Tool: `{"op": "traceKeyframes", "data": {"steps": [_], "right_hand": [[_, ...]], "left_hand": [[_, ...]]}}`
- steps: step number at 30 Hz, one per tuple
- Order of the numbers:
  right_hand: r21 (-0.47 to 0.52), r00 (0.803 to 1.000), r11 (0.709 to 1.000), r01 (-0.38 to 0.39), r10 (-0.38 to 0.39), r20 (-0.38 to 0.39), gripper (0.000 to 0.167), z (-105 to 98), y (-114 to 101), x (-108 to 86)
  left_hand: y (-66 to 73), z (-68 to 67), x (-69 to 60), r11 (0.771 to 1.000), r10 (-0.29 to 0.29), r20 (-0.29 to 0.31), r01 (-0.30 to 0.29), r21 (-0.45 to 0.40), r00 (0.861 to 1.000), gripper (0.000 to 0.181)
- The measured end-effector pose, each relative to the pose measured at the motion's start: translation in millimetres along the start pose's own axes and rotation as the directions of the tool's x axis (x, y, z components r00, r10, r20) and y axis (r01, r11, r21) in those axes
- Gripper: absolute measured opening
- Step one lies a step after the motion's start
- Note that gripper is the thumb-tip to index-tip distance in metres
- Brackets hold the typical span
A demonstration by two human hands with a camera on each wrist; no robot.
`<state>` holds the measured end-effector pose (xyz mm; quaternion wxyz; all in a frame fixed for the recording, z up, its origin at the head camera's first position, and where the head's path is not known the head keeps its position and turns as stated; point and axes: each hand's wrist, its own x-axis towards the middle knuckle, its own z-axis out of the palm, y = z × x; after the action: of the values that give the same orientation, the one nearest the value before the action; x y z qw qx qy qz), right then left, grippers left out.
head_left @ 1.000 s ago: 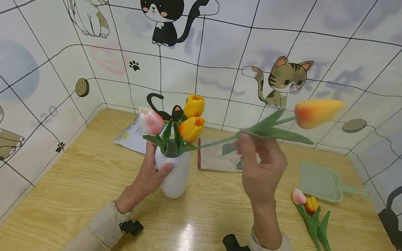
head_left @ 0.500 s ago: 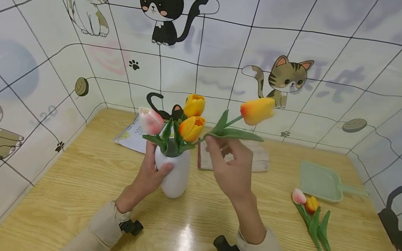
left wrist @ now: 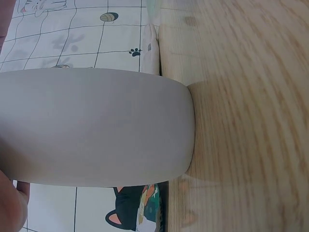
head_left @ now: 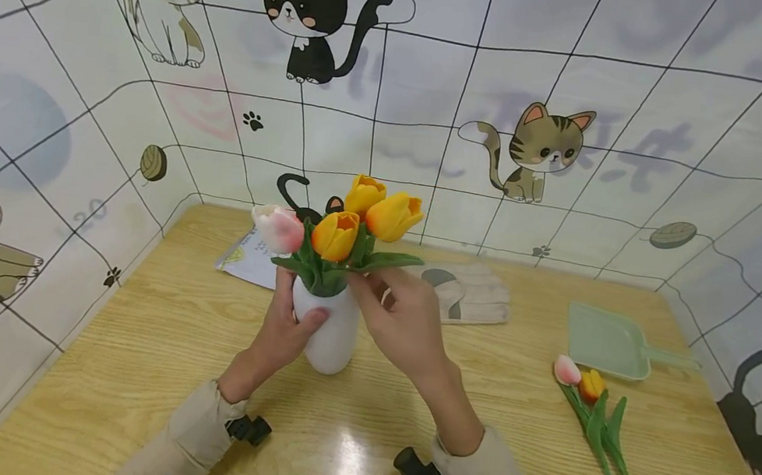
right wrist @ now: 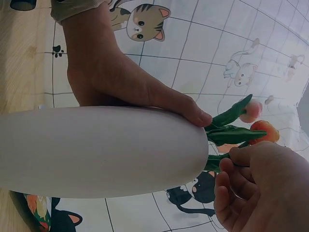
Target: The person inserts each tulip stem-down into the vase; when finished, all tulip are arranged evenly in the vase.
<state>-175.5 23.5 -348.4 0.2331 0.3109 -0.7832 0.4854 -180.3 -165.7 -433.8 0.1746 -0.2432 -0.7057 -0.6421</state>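
Note:
A white vase (head_left: pixel 334 336) stands on the table, gripped round its upper side by the left hand (head_left: pixel 286 328). Out of its mouth rise a pink-and-white tulip (head_left: pixel 278 229) and several yellow-orange tulips (head_left: pixel 335 236) with green leaves. At the right of the mouth the right hand (head_left: pixel 407 319) pinches the stem of the rightmost yellow tulip (head_left: pixel 394 216); the stem's lower end is hidden. In the right wrist view the right hand (right wrist: pixel 265 186) holds the stem close to the rim of the vase (right wrist: pixel 106 152). The left wrist view is mostly vase (left wrist: pixel 96 128).
On the right of the table lie a pink tulip (head_left: pixel 566 370) and an orange tulip (head_left: pixel 592 386), with a green dustpan-shaped tray (head_left: pixel 609 342) behind them. A folded cloth (head_left: pixel 480 294) and a printed packet (head_left: pixel 247 260) lie behind the vase. A cat-print sheet (head_left: pixel 427 78) surrounds the table.
The right hand has moved left to the vase mouth, bringing the yellow tulip from the right in among the other flowers. The left hand stays round the vase.

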Motion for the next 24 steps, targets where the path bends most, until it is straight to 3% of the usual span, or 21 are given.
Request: {"op": "traceKeyframes", "data": {"steps": [9,24], "right_hand": [[-0.069,0.997,0.997,-0.035,0.039,0.069,0.008,10.5,1.3,-1.7],[-0.098,0.98,0.985,-0.14,0.153,0.129,0.01,8.5,2.9,-1.6]], "left_hand": [[0.9,0.6,0.3,0.999,0.046,0.001,-0.046,-0.02,0.999,0.081],[1.1,0.8,0.8,0.999,0.038,0.007,-0.038,-0.01,0.999,0.087]]}}
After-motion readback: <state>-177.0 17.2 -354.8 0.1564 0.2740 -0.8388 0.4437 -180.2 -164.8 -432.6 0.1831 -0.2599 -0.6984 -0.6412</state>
